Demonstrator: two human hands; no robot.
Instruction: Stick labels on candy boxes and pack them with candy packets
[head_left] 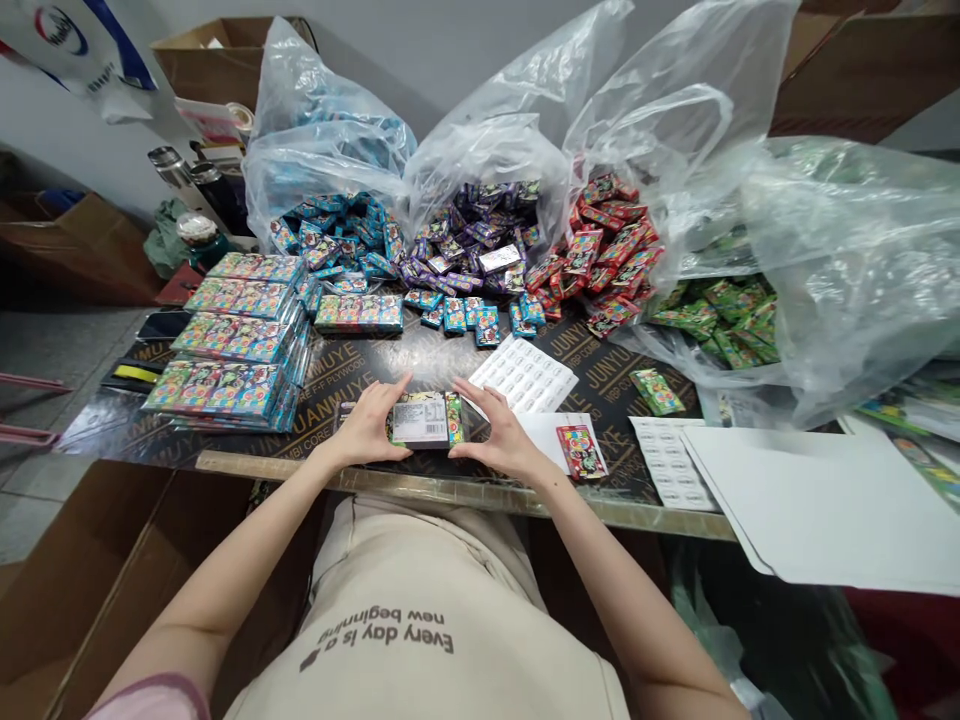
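Note:
On the dark plywood table, directly before me, is a short row of small printed boxes. A white printed panel covers much of its upper side, and a green box face shows at the right end. My left hand grips the left end, fingers and thumb curved about it. At the other end, my right hand holds the row in the same way. Just right of that hand, a red small pack lies on white paper. Sheets of labels lie behind it.
Stacked wrapped sets stand at left, beside a single wrapped set. Open plastic bags hold blue packs, purple packs, red packs and green packs. White card sheets overhang the front edge at right.

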